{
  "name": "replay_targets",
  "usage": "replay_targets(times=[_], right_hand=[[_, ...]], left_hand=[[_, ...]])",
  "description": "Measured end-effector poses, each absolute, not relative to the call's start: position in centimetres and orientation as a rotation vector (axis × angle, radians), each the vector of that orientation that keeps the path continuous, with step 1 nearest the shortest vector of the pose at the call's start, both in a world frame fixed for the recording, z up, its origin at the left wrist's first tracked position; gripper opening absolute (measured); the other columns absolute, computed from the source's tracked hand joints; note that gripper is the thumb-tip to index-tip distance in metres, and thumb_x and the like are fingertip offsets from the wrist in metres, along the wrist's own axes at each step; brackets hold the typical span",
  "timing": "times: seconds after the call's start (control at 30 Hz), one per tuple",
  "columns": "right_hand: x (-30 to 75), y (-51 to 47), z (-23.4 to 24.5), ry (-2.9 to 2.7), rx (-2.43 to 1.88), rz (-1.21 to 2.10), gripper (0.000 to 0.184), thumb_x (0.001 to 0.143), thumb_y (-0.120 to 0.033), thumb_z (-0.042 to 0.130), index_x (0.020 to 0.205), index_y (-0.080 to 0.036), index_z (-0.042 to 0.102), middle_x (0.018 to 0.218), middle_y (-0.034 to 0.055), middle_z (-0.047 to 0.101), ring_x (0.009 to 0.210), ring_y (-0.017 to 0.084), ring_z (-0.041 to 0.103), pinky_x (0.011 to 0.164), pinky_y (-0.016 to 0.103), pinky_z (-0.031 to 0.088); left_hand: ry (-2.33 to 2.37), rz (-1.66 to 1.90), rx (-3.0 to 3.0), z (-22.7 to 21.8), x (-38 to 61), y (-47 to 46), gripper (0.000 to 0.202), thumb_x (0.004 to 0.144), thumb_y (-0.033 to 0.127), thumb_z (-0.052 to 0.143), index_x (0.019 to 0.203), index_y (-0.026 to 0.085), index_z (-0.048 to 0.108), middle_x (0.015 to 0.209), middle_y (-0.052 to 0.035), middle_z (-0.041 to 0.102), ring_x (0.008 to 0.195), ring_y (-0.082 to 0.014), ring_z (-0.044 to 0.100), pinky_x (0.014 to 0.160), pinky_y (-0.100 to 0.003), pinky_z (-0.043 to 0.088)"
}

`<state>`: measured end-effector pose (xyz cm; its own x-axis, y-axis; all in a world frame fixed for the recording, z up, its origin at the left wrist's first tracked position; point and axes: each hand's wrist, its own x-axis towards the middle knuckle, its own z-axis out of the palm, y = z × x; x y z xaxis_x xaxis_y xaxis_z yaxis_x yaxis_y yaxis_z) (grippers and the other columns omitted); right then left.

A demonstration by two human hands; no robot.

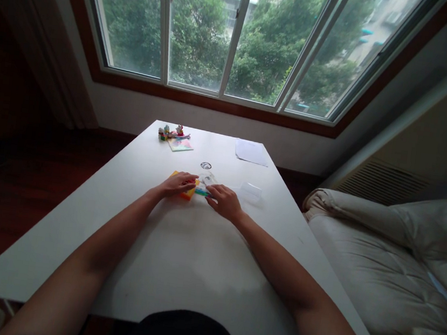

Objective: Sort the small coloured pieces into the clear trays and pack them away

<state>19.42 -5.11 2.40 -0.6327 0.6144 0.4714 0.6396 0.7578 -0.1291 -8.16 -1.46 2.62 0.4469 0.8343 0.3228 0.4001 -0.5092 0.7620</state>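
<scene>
My left hand [177, 184] lies flat, fingers stretched out, on an orange and yellow flat piece [188, 193] on the white table [181, 249]. My right hand [223, 200] rests beside it, fingers curled and pinched on a small teal piece [201, 191] that touches the orange piece's right edge. A clear plastic bag [207, 178] lies just behind the hands. What the orange piece looks like under my left hand is hidden.
A clear plastic box [250, 191] sits right of my right hand. Small colourful toy figures [169, 132] and a coloured card [180, 145] lie at the far left. A white sheet [251, 152] lies far right. A small ring [206, 165] lies mid-table. A bed with a quilt [391, 264] borders the table's right.
</scene>
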Motion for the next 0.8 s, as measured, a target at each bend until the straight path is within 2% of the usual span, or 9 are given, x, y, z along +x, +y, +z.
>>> replay_targets(times=[0.13, 0.3, 0.47, 0.6, 0.7, 0.8], right_hand=[[20.4, -6.6, 1.4, -2.507, -0.881, -0.003, 0.039, 0.1, -0.036, 0.053, 0.137, -0.027, 0.06, 0.128, 0.0101, 0.067, 0.115, 0.026, 0.062, 0.101, 0.043, 0.05], [20.0, -7.4, 0.9, -2.547, -0.688, 0.097, 0.037, 0.096, -0.038, 0.062, 0.132, -0.031, 0.064, 0.136, 0.0087, 0.064, 0.125, 0.027, 0.059, 0.105, 0.046, 0.048], [21.5, -5.0, 1.7, -2.425, -0.851, 0.106, 0.03, 0.098, -0.025, 0.053, 0.124, -0.028, 0.068, 0.129, 0.0083, 0.067, 0.12, 0.025, 0.06, 0.104, 0.046, 0.047], [25.3, -2.3, 2.0, -2.457, -1.056, 0.08, 0.034, 0.083, -0.023, 0.069, 0.117, -0.027, 0.071, 0.126, 0.008, 0.068, 0.129, 0.031, 0.055, 0.112, 0.055, 0.037], [27.7, -1.4, 1.7, -2.524, -1.2, 0.054, 0.051, 0.078, -0.028, 0.077, 0.127, -0.027, 0.067, 0.133, 0.0103, 0.065, 0.134, 0.034, 0.05, 0.117, 0.061, 0.026], [28.6, -1.2, 1.8, -2.558, -1.248, 0.047, 0.057, 0.077, -0.028, 0.079, 0.132, -0.026, 0.064, 0.133, 0.0126, 0.065, 0.129, 0.035, 0.054, 0.116, 0.061, 0.026]], left_hand=[[1.138, 0.928, 2.283, 1.3, -8.6, -0.4, 0.032, 0.083, 0.044, 0.069, 0.109, 0.028, 0.077, 0.118, -0.0098, 0.071, 0.113, -0.0293, 0.061, 0.106, -0.044, 0.045], [1.375, 1.072, 2.28, 0.2, -9.0, -0.3, 0.027, 0.077, 0.032, 0.072, 0.103, 0.027, 0.077, 0.119, -0.0107, 0.069, 0.116, -0.0321, 0.058, 0.108, -0.047, 0.042], [1.581, 1.248, 2.195, -0.5, -10.4, 0.2, 0.017, 0.082, 0.03, 0.067, 0.094, 0.024, 0.077, 0.108, -0.0133, 0.07, 0.114, -0.0342, 0.058, 0.111, -0.052, 0.037], [1.696, 1.233, 2.112, -1.1, -11.0, 0.7, 0.02, 0.089, 0.031, 0.058, 0.091, 0.024, 0.076, 0.107, -0.0125, 0.072, 0.109, -0.0323, 0.06, 0.113, -0.057, 0.029], [1.713, 1.232, 2.088, -1.2, -10.8, 0.8, 0.022, 0.091, 0.031, 0.054, 0.094, 0.024, 0.075, 0.111, -0.0117, 0.072, 0.11, -0.0317, 0.061, 0.111, -0.054, 0.034], [1.695, 1.367, 1.993, -1.0, -10.8, 0.7, 0.024, 0.09, 0.026, 0.053, 0.101, 0.023, 0.075, 0.112, -0.0106, 0.072, 0.109, -0.0301, 0.061, 0.105, -0.046, 0.042]])
